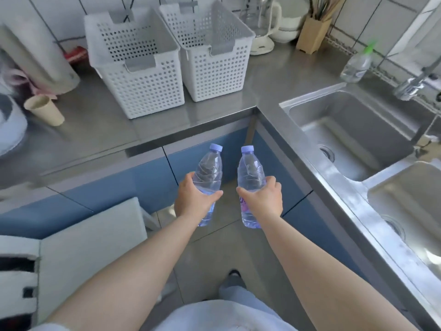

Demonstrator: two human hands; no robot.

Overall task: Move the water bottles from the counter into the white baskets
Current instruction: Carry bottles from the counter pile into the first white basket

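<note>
Head view: nearest, 2 bare forearms reach forward over the floor, in front of blue cabinet doors (152,180). The left hand (194,199) is wrapped around the middle of the left bottle (208,173), thumb across the front. The right hand (261,199) is wrapped the same way around the right bottle (250,174). Both bottles are clear with pale purple caps, held in the air with caps pointing away and slightly up, close together but apart, and below the counter edge.

Farther on lies the steel counter (100,130), and toward its far side stand 2 white baskets, the left basket (140,91) and the right basket (214,75), touching or nearly so. Both look empty, as far as the perforated walls let me see.

The step in hand looks like the carry, with no bottle yet in a basket. To do it well, lift both bottles clear of the counter edge first, then move forward over the near basket rims. The grey handle pieces on those rims could catch a bottle, so come in above them. Each hand suits the basket on its own side. Lowering each bottle to the bottom before letting go should keep the light baskets from sliding.

To the right, a double sink (353,130) and another bottle with a green cap (356,64) stand well apart from the baskets; a paper cup (45,111) lies on its side to the left.
</note>
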